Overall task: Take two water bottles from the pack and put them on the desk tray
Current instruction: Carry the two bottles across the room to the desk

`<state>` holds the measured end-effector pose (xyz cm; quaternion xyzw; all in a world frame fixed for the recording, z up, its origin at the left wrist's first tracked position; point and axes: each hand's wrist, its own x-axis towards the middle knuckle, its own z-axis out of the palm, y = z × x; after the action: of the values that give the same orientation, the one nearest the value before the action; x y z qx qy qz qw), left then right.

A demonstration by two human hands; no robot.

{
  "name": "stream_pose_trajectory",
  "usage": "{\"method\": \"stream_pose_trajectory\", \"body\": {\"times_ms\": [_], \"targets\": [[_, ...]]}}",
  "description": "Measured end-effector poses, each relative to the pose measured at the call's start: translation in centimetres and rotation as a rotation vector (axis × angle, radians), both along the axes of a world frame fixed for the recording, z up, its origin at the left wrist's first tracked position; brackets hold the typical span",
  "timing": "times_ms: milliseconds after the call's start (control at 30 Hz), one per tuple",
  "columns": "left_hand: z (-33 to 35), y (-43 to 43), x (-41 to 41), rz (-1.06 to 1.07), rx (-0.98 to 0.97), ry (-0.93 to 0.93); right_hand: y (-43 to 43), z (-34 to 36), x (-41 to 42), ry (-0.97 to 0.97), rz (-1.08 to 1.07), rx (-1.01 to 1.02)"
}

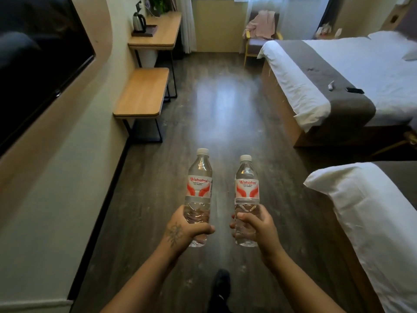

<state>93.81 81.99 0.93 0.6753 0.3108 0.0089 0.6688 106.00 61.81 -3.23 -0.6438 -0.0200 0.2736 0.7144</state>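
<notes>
Two clear water bottles with white caps and red-and-white labels stand upright in front of me over the dark wood floor. My left hand (pixel 184 229) is wrapped around the lower part of the left bottle (pixel 199 179). My right hand (pixel 257 229) grips the lower part of the right bottle (pixel 246 184). Far ahead on the left, a wooden desk (pixel 162 35) carries a dark tray (pixel 149 30) with a steel kettle (pixel 138 21) standing on it. The bottle pack is not in view.
A low wooden bench (pixel 143 92) stands against the left wall before the desk, under a wall TV (pixel 38 62). Two beds (pixel 352 77) line the right side, the near one's corner (pixel 365 213) close to my right arm. A chair with pink clothes (pixel 261 26) sits at the far end.
</notes>
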Motion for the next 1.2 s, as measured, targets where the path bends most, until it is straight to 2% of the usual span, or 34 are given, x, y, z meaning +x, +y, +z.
{"method": "stream_pose_trajectory", "body": {"times_ms": [200,400,867,1200], "targets": [[1.9,5.0,13.9,0.039,-0.004,-0.008,5.9,0.8,14.8,-0.004,0.002,0.009],[2.6,10.3,25.0,0.049,-0.018,-0.02,11.0,2.3,26.1,-0.004,0.013,0.01],[1.2,30.7,55.2,-0.028,-0.024,-0.01,30.2,2.3,54.2,0.038,-0.089,-0.006],[1.8,42.6,73.3,-0.031,-0.032,-0.029,41.8,2.6,72.2,0.033,-0.052,-0.017]]}}
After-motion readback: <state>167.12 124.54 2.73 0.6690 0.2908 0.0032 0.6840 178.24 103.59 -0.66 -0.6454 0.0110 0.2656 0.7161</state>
